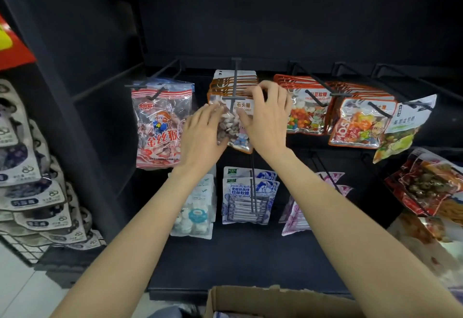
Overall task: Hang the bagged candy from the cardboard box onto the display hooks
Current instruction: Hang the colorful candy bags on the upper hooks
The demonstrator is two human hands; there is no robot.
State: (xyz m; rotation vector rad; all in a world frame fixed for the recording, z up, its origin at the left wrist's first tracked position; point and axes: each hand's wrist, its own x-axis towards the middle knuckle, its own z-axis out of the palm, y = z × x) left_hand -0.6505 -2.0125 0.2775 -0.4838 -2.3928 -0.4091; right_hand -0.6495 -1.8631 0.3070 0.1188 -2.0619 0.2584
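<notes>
At the far left, grey-white pouches are stacked on a neighbouring rack. On the upper row of the dark shelf, a red-striped candy bag hangs from the leftmost hook. Just right of it, the left hand lies with straight, slightly spread fingers against the left edge of the stone-candy bag, the front one of a stack on the centre hook. The right hand holds the bag's right side, fingers curled at its top near the hook's crossbar, thumb on the bag's front. Further right hang jelly-bean bags, then orange-rimmed bags, then a green-white bag. On the lower row sit white sweets, blue-patterned bags and purple packs. The cardboard box stands open at the bottom edge, right of centre.
</notes>
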